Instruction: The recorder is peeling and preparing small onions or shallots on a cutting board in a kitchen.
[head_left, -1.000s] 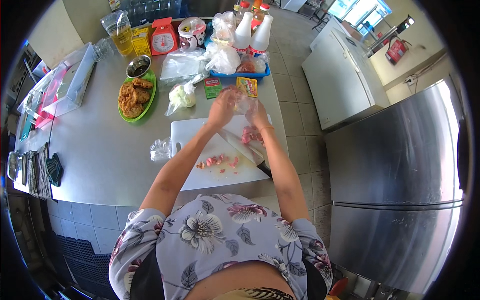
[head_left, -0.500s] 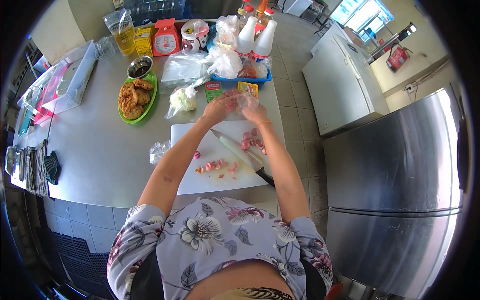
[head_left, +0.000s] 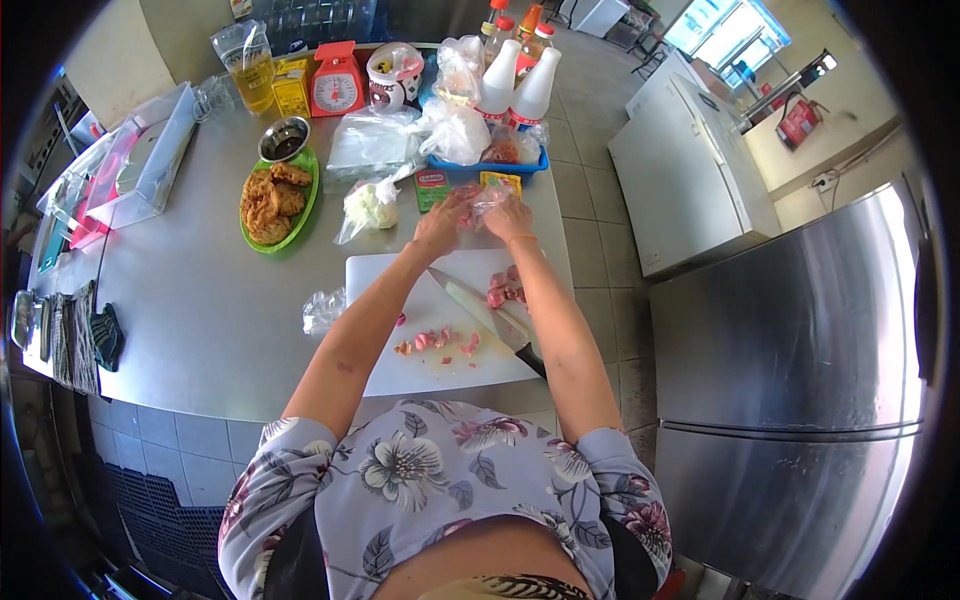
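My left hand (head_left: 440, 222) and my right hand (head_left: 508, 216) meet just beyond the far edge of a white cutting board (head_left: 400, 370), both gripping a clear plastic bag with pink meat (head_left: 478, 200) between them. A knife (head_left: 490, 320) with a black handle lies diagonally on the board. Cut pink meat pieces (head_left: 435, 342) lie in the board's middle, and another small heap of pink chunks (head_left: 503, 291) sits under my right forearm.
On the grey table (head_left: 200, 320): a green plate of fried pieces (head_left: 272, 195), a small metal bowl (head_left: 284, 140), a red kitchen scale (head_left: 336, 88), white bottles (head_left: 515, 85), a blue tray (head_left: 485, 165), bagged food (head_left: 366, 205), crumpled plastic (head_left: 322, 310). White chest freezer (head_left: 690, 180) and steel fridge (head_left: 800, 380) stand right.
Both hands have moved away from the board toward the blue tray, staying together on the plastic bag. The knife and the cut meat stay on the board.
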